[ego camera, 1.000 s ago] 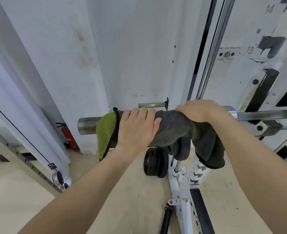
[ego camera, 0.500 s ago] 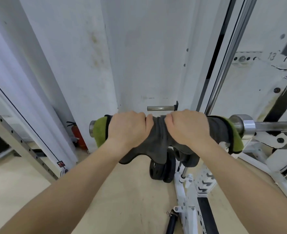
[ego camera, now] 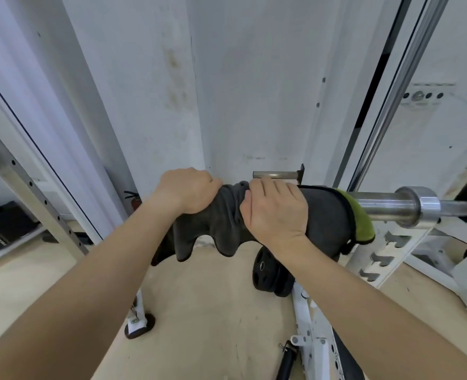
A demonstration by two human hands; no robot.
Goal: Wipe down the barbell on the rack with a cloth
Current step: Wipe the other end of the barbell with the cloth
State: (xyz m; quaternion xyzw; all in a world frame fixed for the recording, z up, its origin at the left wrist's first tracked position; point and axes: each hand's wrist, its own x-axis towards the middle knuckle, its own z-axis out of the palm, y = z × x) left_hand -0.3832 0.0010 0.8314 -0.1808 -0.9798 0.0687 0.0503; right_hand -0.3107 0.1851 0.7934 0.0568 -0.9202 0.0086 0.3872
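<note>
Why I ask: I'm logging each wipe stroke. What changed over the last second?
The left hand and right hand slid the cloth leftward along the barbell, away from its collar. The left hand now covers the barbell's end, bare before; bare steel shows between cloth and collar. The green edge went from the cloth's left to its right. Unchanged: both hands grip the cloth, barbell on the rack.

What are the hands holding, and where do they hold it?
Both hold the grey cloth, wrapped over the end of the barbell: the left hand grips its left part, the right hand its middle.
</note>
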